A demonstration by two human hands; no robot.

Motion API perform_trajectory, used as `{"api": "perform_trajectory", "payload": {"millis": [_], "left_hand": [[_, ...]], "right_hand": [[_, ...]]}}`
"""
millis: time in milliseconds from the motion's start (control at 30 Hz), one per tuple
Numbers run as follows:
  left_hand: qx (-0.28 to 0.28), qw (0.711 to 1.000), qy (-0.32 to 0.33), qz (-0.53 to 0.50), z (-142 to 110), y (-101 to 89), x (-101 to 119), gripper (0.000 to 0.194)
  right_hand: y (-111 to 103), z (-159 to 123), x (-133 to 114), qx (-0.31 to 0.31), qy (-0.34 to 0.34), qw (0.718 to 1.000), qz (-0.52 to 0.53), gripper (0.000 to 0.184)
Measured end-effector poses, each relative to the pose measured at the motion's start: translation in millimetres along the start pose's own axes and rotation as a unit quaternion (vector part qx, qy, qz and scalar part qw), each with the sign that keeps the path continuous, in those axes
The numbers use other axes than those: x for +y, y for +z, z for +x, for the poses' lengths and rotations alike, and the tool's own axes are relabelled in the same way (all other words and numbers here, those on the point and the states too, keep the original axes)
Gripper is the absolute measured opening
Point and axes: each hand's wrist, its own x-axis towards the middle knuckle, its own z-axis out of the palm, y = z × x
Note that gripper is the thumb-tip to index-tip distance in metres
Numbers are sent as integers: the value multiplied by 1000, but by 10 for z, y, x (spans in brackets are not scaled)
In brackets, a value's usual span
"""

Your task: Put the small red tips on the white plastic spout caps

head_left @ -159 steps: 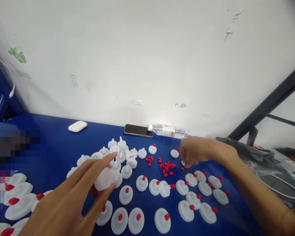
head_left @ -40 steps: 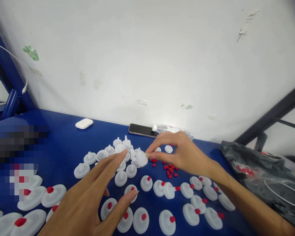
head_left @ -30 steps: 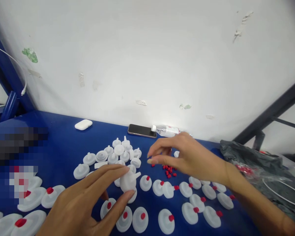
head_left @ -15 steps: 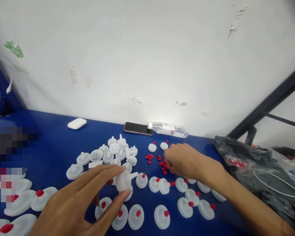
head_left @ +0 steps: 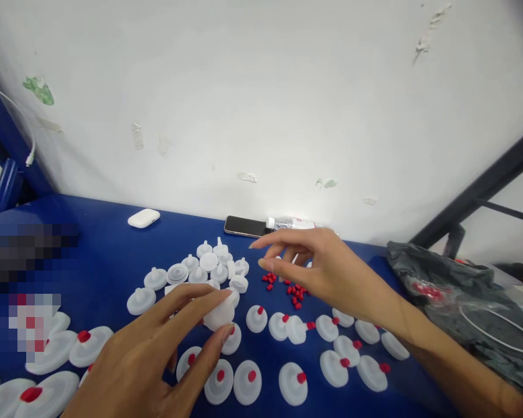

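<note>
My left hand is closed on a white plastic disc piece between thumb and fingertips, just above the blue table. My right hand hovers over a small heap of red caps, index finger stretched out, the other fingers curled toward the thumb; what they pinch, if anything, is hidden. A cluster of uncapped white pieces lies beyond my left hand. Rows of white pieces with red caps lie in front of both hands.
A phone, a lying water bottle and a white earbud case sit along the wall. A black plastic bag with a cable lies at the right. Larger red-capped discs lie at the near left.
My right hand has lifted off the red caps and come up toward the left. My left hand kept the white piece and turned it, so its spout no longer sticks out.
</note>
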Motion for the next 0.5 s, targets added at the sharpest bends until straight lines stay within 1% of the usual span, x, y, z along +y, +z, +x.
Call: {"api": "perform_trajectory", "payload": {"millis": [100, 200, 300, 400, 500], "left_hand": [[-5, 1000, -8, 4, 1, 16, -9, 37], [-6, 1000, -9, 4, -19, 34, -31, 37], [-1, 1000, -17, 7, -46, 37, -54, 38], [-5, 1000, -29, 5, -52, 26, -46, 36], [2, 999, -24, 26, -30, 4, -12, 43]], "right_hand": [[101, -21, -76, -2, -8, 994, 109, 12], [229, -45, -118, -4, -18, 986, 168, 6], [339, -70, -133, -11, -26, 981, 191, 6], [399, -89, -143, -2, -32, 980, 196, 6], [423, -95, -159, 3, -36, 983, 178, 4]]}}
